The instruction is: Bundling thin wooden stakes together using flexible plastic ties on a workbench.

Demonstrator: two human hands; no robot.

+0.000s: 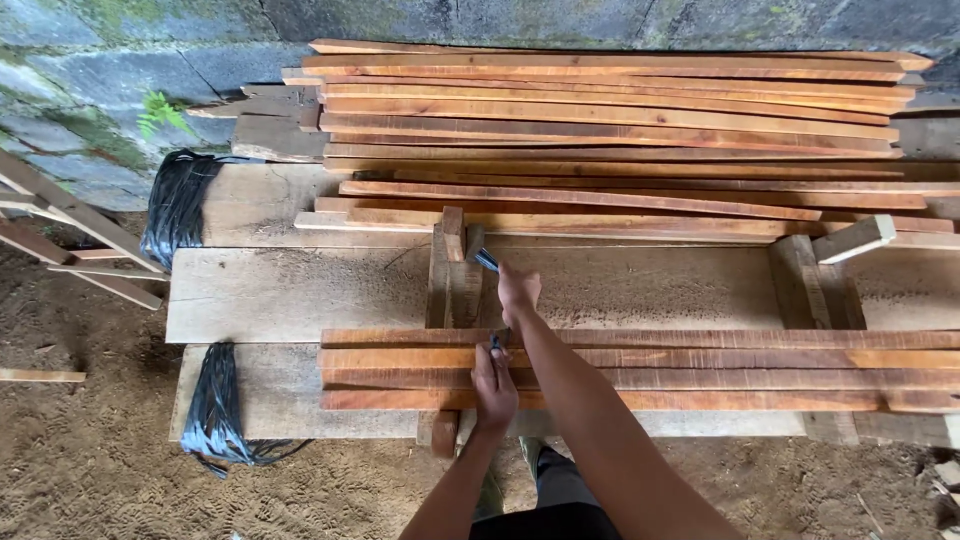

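Just below the frame's centre, the left hand (494,385) pinches a small dark nail (497,341) upright on the reddish wooden slats (700,358). Directly above it, the right hand (517,292) is clenched around a blue-handled hammer (486,260), raised apart from the nail.

Small dark nail (497,341) pinched upright on the topmost of four long reddish-brown wooden slats (700,358) lying side by side; blue-handled hammer (486,260) raised just above.
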